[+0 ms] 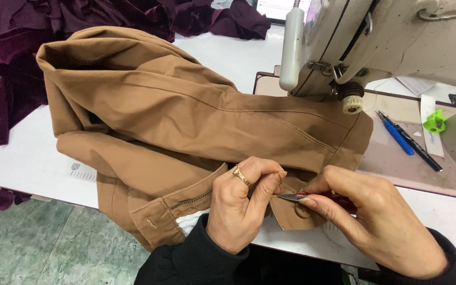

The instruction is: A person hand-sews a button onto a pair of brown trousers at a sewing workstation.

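The left hand (pixel 241 203) pinches the brown trousers (pixel 186 132) on the sewing table (pixel 32 158) to keep the cloth tight, so the right hand (pixel 376 221), closed around small thread snips (pixel 291 197), can cut close.

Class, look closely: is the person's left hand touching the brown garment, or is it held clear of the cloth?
Touching. The head view shows the left hand pinching a fold of the brown garment between thumb and fingers, beside the small snips in the right hand.
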